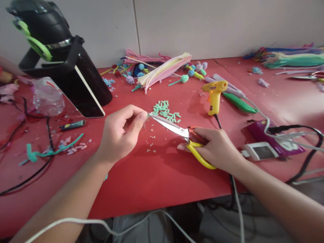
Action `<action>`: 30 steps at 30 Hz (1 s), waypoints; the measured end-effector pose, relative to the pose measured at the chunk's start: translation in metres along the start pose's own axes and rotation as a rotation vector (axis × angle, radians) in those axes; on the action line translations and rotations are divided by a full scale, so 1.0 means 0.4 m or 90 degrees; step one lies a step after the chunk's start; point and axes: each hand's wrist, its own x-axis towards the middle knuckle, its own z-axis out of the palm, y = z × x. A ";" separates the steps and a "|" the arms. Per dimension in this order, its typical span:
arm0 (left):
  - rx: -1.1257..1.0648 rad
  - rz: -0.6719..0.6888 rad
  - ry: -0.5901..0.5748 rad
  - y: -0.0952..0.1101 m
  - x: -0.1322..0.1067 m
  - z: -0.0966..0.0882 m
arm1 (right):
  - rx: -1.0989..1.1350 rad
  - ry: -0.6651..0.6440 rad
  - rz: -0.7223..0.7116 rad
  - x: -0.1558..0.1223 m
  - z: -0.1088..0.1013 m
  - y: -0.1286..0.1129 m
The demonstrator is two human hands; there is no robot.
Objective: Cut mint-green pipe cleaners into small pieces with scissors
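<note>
My right hand [215, 145] grips a pair of scissors [174, 128] with one red and one yellow handle. Its blades look nearly closed, and their tips reach the fingertips of my left hand [125, 130]. Between my left thumb and forefinger is pinched a small green piece of pipe cleaner [148, 115], mostly hidden by the fingers. Just beyond the blades lies a pile of short green pipe cleaner pieces [162, 108] on the red table [152, 182]. Tiny pale scraps are scattered below the blades.
A yellow glue gun [215, 96] stands behind my right hand, its cord trailing forward. Pipe cleaner bundles [164, 71] and fuzzy balls lie along the wall. On the left are a black bottle [88, 77] and a black holder. A white cable [101, 222] crosses the front.
</note>
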 end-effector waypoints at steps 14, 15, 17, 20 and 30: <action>-0.005 -0.009 0.001 0.001 0.000 -0.001 | -0.009 -0.006 -0.009 0.002 -0.007 -0.008; -0.006 -0.009 0.001 0.001 0.000 -0.001 | -0.008 -0.007 -0.010 0.002 -0.007 -0.007; -0.010 -0.006 -0.001 0.001 0.001 0.000 | -0.007 -0.008 -0.007 0.004 -0.007 -0.006; -0.021 0.012 0.000 0.001 0.002 0.000 | -0.004 -0.004 -0.001 0.006 -0.006 -0.005; -0.023 -0.023 -0.008 0.005 0.001 -0.003 | 0.013 0.008 0.009 -0.003 -0.005 -0.006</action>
